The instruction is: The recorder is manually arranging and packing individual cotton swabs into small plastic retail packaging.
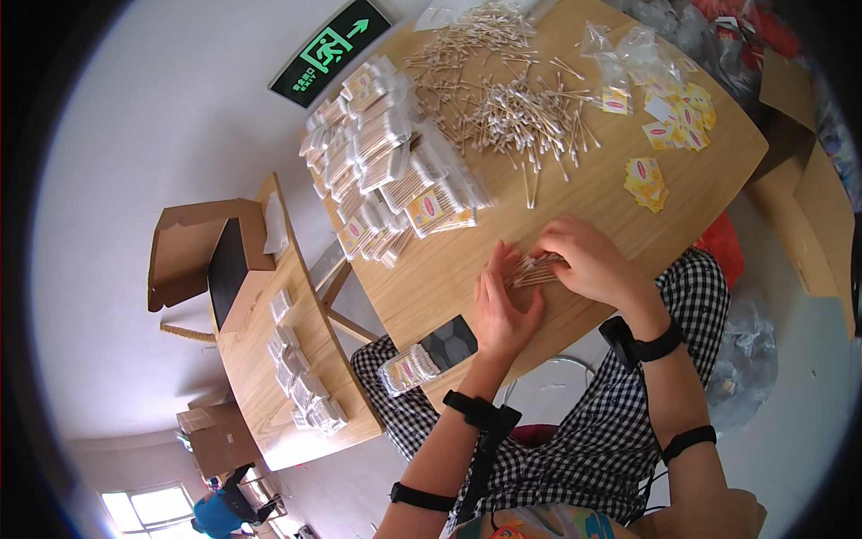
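Near the front edge of the wooden table, a small bundle of cotton swabs (535, 270) lies between my two hands. My right hand (585, 258) is closed over its right end, fingers curled around the sticks. At the left end, my left hand (503, 304) cups the bundle, with the fingers on the far side and the thumb on the near side. Left of that wrist are a clear pack of swabs (409, 370) and a dark phone-like slab (450, 343) at the table edge. A large loose heap of cotton swabs (528, 115) spreads across the far part of the table.
Stacked clear packs of swabs (386, 148) fill the table's left side. Yellow-and-white cards (646, 183) and clear plastic bags (639, 56) lie at the right. On a second table (256, 382) sit more packs and an open cardboard box (247, 283). Another cardboard box (799, 202) stands right.
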The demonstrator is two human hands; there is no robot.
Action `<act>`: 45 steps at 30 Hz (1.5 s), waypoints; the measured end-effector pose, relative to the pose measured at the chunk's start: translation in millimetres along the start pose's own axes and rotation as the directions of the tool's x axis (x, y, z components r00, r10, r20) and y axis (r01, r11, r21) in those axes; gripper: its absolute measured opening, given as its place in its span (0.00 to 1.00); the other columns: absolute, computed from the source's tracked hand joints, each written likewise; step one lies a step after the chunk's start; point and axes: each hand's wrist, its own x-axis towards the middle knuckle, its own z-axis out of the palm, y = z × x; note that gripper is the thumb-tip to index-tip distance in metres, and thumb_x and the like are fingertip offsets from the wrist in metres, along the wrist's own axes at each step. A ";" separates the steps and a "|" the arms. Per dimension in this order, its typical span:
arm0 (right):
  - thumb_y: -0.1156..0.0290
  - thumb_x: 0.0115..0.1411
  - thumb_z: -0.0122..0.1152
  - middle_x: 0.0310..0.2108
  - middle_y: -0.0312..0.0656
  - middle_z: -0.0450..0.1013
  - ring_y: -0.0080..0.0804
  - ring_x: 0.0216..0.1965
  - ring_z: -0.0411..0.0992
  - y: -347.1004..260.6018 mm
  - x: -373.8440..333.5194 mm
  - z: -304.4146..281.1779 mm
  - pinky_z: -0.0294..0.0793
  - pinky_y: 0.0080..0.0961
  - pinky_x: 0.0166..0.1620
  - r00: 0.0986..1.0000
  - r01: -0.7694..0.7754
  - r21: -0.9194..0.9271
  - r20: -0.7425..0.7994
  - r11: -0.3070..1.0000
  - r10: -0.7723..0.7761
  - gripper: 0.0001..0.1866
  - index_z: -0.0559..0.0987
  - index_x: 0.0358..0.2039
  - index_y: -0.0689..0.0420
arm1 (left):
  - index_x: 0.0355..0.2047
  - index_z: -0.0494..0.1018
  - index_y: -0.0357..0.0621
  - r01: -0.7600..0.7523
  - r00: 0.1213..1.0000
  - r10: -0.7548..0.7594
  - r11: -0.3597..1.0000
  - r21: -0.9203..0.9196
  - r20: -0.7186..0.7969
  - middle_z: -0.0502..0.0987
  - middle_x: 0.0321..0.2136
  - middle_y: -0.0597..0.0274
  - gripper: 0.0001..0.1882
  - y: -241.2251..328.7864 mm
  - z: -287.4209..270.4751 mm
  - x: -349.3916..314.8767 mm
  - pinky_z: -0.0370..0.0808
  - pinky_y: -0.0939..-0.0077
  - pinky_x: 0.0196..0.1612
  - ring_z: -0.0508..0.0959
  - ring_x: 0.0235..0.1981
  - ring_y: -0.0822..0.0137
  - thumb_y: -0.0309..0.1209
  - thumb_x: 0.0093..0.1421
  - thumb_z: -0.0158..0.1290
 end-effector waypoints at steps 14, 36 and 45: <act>0.78 0.48 0.69 0.35 0.39 0.74 0.42 0.43 0.73 1.7 -8.4 -3.4 0.75 0.37 0.46 0.997 0.038 -0.096 -0.056 0.995 -0.043 0.11 0.78 0.33 0.58 | 0.45 0.78 0.39 0.156 0.987 -0.154 0.987 0.041 -0.048 0.80 0.42 0.55 0.16 7.4 -20.5 -12.5 0.78 0.68 0.40 0.81 0.37 0.59 0.21 0.55 0.64; 0.76 0.46 0.72 0.30 0.37 0.74 0.39 0.37 0.73 -9.6 -3.8 12.1 0.75 0.35 0.42 0.986 0.111 -0.136 -0.105 0.985 -0.126 0.07 0.81 0.27 0.58 | 0.41 0.82 0.41 0.193 0.981 -0.194 0.981 -0.030 -0.028 0.81 0.36 0.55 0.09 -14.8 -33.5 13.6 0.76 0.72 0.45 0.80 0.38 0.63 0.20 0.59 0.60; 0.72 0.46 0.74 0.31 0.38 0.73 0.39 0.40 0.73 -9.5 -5.5 8.7 0.74 0.36 0.45 0.991 0.076 -0.111 -0.103 0.991 -0.088 0.12 0.80 0.30 0.58 | 0.57 0.71 0.36 0.178 0.975 -0.170 0.983 -0.045 0.146 0.75 0.53 0.42 0.25 10.2 -38.6 14.0 0.69 0.59 0.59 0.74 0.56 0.48 0.16 0.59 0.44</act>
